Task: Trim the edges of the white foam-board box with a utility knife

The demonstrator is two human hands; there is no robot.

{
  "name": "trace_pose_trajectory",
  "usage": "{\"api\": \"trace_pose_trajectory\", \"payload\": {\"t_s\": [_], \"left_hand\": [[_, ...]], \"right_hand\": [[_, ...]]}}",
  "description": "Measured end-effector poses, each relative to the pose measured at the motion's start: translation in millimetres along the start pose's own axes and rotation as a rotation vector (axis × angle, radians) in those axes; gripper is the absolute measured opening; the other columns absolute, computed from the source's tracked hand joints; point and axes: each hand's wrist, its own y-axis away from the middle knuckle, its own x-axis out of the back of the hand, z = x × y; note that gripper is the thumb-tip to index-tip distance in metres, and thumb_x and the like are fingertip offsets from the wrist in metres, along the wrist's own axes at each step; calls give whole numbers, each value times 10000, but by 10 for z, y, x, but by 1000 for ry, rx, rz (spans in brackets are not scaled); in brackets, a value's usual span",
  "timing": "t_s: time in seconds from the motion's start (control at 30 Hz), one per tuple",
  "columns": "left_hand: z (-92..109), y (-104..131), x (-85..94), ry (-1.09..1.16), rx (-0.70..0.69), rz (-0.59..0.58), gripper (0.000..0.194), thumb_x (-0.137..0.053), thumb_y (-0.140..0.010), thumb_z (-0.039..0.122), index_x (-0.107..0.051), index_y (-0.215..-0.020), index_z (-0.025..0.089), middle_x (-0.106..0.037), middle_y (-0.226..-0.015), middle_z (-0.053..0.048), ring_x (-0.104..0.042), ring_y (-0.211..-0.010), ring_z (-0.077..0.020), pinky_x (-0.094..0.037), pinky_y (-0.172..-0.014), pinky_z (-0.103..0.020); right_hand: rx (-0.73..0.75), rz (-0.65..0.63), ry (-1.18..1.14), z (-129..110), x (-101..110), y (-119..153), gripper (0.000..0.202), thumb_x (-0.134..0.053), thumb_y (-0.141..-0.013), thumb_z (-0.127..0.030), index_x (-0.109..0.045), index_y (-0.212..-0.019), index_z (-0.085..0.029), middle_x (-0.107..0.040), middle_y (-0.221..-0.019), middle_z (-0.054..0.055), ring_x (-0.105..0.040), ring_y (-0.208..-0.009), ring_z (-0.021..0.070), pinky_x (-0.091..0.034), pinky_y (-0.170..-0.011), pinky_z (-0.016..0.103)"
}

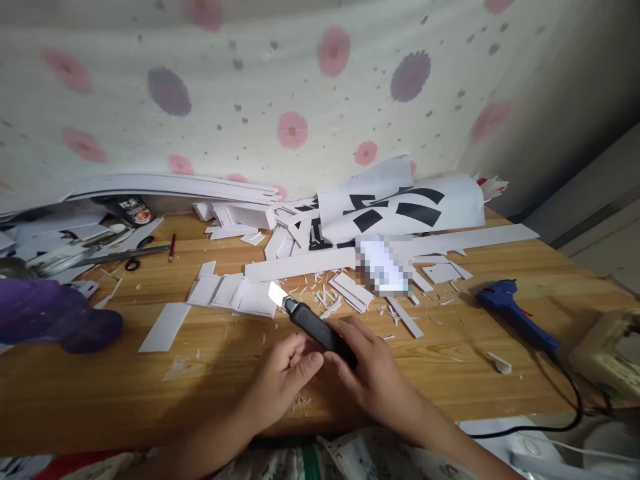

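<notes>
My right hand [367, 363] is closed around the rear of a black utility knife [320, 327]. The knife's bright blade is out and points up and to the left above the table. Beside the handle, my left hand [287, 373] has its fingers curled in with the thumb alongside. What it holds, if anything, is hidden. Just beyond the blade lie flat white foam board pieces [230, 293], and a small white board strip [353, 292] rests among thin offcuts. A long white strip [300, 262] runs across behind them.
A blue glue gun [517, 313] with a black cord lies at right near a small white spoon-shaped piece [499, 363]. At left are a purple object [60, 317], a pencil [173, 247] and scissors [134, 263]. Patterned paper sheets [405, 207] stand at the back beside a pixelated phone-like object [384, 265].
</notes>
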Motion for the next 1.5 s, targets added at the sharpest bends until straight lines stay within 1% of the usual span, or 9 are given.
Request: {"api": "trace_pose_trajectory", "payload": {"t_s": [0.27, 0.37, 0.53, 0.63, 0.8, 0.97, 1.1, 1.27, 1.5], "left_hand": [[-56, -66, -63, 236, -19, 306, 403, -617, -797, 500, -674, -940, 128, -703, -810, -58, -650, -780, -220, -525, -702, -313], [-10, -72, 89, 347, -1, 410, 420, -655, -768, 492, -664, -980, 130, -707, -750, -46, -654, -661, -196, -544, -632, -315], [126, -32, 458, 343, -108, 630, 377, -726, -688, 461, -669, -883, 143, -711, -733, -28, -650, -628, -190, -551, -588, -315], [123, 27, 558, 246, -120, 677, 374, -716, -697, 460, -669, -901, 151, -712, -713, -18, -643, -598, -178, -551, -586, -306], [101, 89, 296, -32, -45, 422, 303, -629, -767, 450, -672, -841, 158, -723, -685, -32, -665, -600, -201, -546, -591, -311], [165, 91, 74, -297, -167, 243, 309, -547, -818, 424, -668, -861, 143, -731, -763, -63, -676, -702, -226, -529, -612, -302], [224, 91, 413, -703, -235, 121, 270, -631, -781, 356, -660, -997, 197, -728, -978, -62, -663, -906, -247, -517, -809, -354], [271, -37, 965, -1297, -209, 262, 649, -743, -678, 305, -517, -1280, 219, -514, -1382, -126, -432, -1272, -332, -314, -1065, -505], [111, -443, 1131, -1384, -124, 8, 932, -804, -627, 363, -319, -1417, 259, -380, -1494, -131, -242, -1395, -356, -42, -1089, -649]], "right_hand": [[22, -116, 99, -87, -43, -70, 454, -491, -878, -253, -443, -1317, -146, -602, -1146, 154, -637, -939, 243, -534, -778, 383], [28, -152, 161, -4, -39, 10, 458, -509, -879, -283, -457, -1309, -135, -666, -1055, 137, -657, -813, 218, -520, -693, 328], [61, -125, 311, 195, 37, 160, 253, -426, -916, -206, -643, -792, -165, -648, -636, 56, -585, -543, 159, -414, -523, 255], [54, -117, 315, 208, 153, 199, 255, -410, -891, -108, -656, -869, -170, -662, -708, 63, -609, -609, 165, -460, -568, 261], [147, -26, 177, -15, 153, 102, 424, -549, -871, -258, -506, -1272, -126, -558, -1256, 186, -541, -1163, 265, -477, -948, 402], [70, -219, 104, -209, -73, -190, 729, -565, -817, -191, -238, -1453, -53, -564, -1257, 249, -613, -1057, 305, -525, -839, 440], [46, -290, 14, -266, 9, -522, 577, -540, -768, -109, -433, -1334, -136, -662, -1092, 147, -651, -900, 234, -517, -774, 363], [-2, -81, -100, -89, 202, -881, 426, -564, -808, -265, -484, -1218, -182, -629, -799, 19, -577, -672, 162, -465, -615, 290], [-173, -50, -330, 298, 107, -940, 256, -554, -821, -357, -550, -1011, -186, -552, -729, -8, -519, -605, 142, -439, -555, 290]]}}
